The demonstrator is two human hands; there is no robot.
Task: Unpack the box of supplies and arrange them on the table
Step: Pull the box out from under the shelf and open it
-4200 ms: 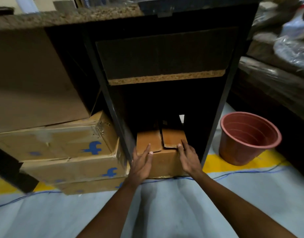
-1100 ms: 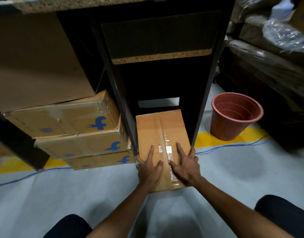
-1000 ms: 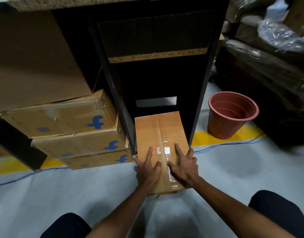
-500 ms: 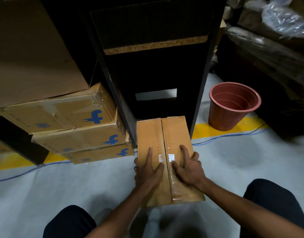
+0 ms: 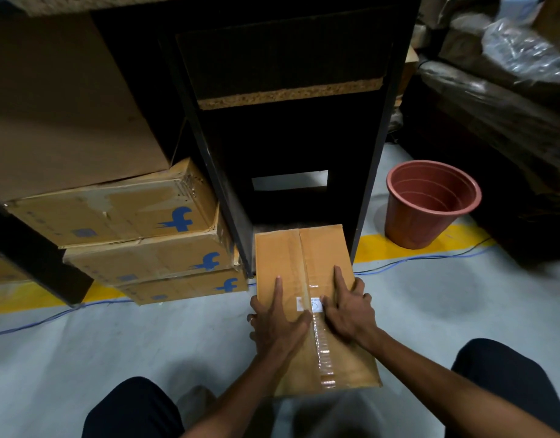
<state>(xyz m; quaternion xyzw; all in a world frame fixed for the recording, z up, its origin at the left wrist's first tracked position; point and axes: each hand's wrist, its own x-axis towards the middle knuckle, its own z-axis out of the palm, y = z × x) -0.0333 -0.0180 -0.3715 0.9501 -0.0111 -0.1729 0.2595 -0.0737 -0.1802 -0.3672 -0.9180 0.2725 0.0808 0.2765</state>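
Observation:
A long brown cardboard box (image 5: 304, 251), sealed with clear tape along its top seam, lies on the grey floor. Its far end is still just inside the bottom bay of a black shelf unit (image 5: 209, 159). My left hand (image 5: 278, 324) presses on the left half of the box top, with fingers curled over the left edge. My right hand (image 5: 348, 311) presses on the right half, fingers reaching the right edge. A small white label (image 5: 304, 303) shows between my hands.
Stacked cardboard boxes with blue logos (image 5: 139, 216) sit left of the shelf post. A terracotta plastic pot (image 5: 430, 203) stands to the right on a yellow floor line (image 5: 376, 245). A blue cable (image 5: 430, 257) runs across the floor. My knees (image 5: 136, 409) flank the box's near end.
Both hands have dragged the box out of the dark shelf bay toward me. About four seconds ago only its front end showed; now most of its length lies on the open floor.

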